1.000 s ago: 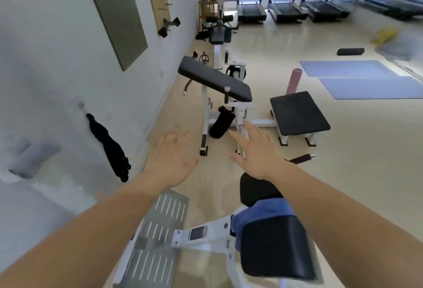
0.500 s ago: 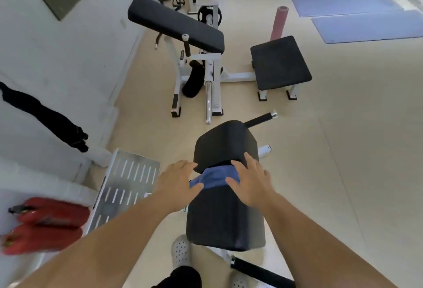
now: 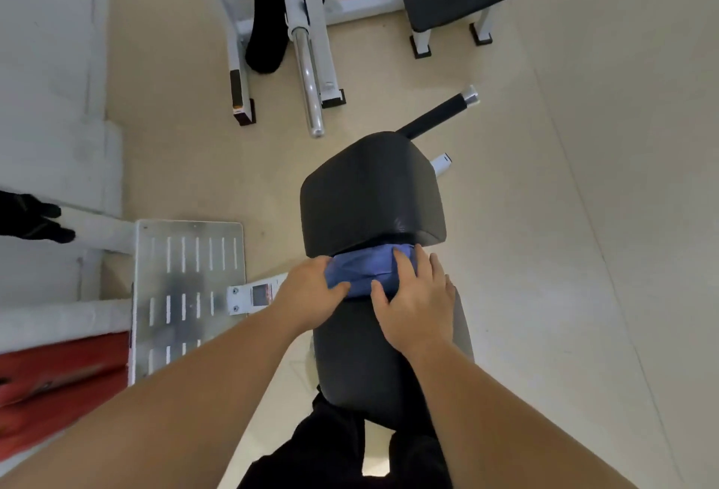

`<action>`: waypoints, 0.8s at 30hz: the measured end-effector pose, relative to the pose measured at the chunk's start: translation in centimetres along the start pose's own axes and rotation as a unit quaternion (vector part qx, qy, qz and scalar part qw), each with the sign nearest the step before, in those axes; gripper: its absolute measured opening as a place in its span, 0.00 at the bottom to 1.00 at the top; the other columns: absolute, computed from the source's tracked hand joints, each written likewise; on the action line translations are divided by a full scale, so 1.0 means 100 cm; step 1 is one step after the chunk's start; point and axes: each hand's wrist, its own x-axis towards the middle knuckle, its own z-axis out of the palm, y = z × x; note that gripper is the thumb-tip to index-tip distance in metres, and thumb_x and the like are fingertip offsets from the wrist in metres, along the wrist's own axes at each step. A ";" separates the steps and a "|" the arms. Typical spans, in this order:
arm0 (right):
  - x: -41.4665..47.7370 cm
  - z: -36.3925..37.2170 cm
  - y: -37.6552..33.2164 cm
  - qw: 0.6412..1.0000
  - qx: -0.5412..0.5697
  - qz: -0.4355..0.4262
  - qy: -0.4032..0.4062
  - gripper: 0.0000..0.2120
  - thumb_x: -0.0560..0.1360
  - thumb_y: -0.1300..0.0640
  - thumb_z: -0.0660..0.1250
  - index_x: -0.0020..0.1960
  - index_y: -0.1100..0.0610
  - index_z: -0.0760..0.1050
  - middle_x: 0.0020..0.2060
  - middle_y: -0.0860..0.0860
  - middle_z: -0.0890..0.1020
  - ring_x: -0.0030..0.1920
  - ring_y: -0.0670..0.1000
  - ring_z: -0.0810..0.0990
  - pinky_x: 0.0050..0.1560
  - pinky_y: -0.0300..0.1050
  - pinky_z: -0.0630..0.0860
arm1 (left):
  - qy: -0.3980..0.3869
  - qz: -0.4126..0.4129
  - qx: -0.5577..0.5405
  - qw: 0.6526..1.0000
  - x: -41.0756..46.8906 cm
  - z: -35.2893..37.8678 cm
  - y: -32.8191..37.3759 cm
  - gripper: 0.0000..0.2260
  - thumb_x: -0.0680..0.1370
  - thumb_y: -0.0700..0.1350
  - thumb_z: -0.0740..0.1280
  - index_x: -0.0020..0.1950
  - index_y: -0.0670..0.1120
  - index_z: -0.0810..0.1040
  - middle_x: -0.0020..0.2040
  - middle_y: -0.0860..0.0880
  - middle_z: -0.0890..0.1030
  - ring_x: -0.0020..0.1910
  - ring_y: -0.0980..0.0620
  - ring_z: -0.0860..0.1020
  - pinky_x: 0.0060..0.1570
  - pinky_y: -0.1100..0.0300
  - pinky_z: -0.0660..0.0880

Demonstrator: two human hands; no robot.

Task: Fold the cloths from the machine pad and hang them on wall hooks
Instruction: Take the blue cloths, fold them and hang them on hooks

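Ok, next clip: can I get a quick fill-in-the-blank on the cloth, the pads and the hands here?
1. The cloth bunched on the machine is ____ in colour.
2. It lies where two ____ pads meet.
3. Counting the left hand and the right hand, ____ hands touch the cloth.
4. The slotted metal plate lies on the floor on the person's ____ side of the pads.

Missing words: blue; black; two; left.
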 end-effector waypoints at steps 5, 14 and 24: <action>0.006 0.003 0.002 1.000 0.004 0.017 -0.020 0.32 0.76 0.38 0.55 0.79 0.45 0.58 0.80 0.48 0.60 0.80 0.55 0.56 0.77 0.56 0.60 | -0.022 -0.093 -0.128 0.987 0.037 0.006 -0.008 0.13 0.80 0.53 0.64 0.57 0.45 0.77 0.52 0.43 0.81 0.51 0.41 0.79 0.55 0.45 0.78; 0.005 0.004 0.002 0.999 0.024 0.021 0.006 0.33 0.74 0.40 0.54 0.78 0.47 0.64 0.77 0.48 0.67 0.76 0.53 0.65 0.74 0.52 0.65 | 0.025 -0.109 -0.233 0.966 0.045 0.025 -0.012 0.04 0.80 0.46 0.69 0.48 0.47 0.81 0.44 0.46 0.82 0.47 0.45 0.80 0.46 0.54 0.75; 0.006 0.005 0.003 0.999 0.043 0.004 0.023 0.31 0.77 0.37 0.57 0.77 0.48 0.64 0.74 0.50 0.70 0.73 0.53 0.68 0.71 0.54 0.70 | 0.101 0.012 -0.196 0.975 -0.015 0.009 0.010 0.05 0.84 0.45 0.62 0.49 0.49 0.74 0.41 0.52 0.78 0.41 0.55 0.76 0.39 0.61 0.73</action>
